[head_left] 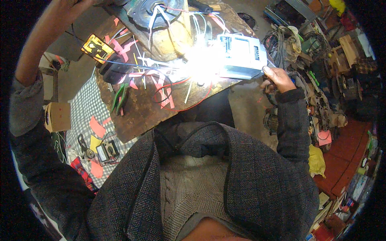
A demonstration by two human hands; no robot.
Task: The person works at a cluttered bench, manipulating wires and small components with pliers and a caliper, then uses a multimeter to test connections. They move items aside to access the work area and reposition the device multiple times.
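Note:
A grey-white box-shaped instrument (251, 54) with a small window and labels stands on the brown worktable (140, 110). My right hand (278, 79) is closed at its right edge, thumb on the corner and fingers curled below. White glare hides the box's left side and the wires beside it. At the top left, my raised left hand (70, 9) reaches up past a dark object, its fingers cut off or hidden. Nearby is a round dark motor part (155, 12) with white leads hanging from it. Red wire (201, 103) and dark wire loop across the table.
Green-handled pliers (119, 98) lie near the table's left edge, below a yellow-and-black box (97, 48). Pink strips (163, 94) litter the tabletop. At left, a checked cloth (82, 116) carries a small meter (107, 151). Coiled cables (283, 44) and wood pieces crowd the right.

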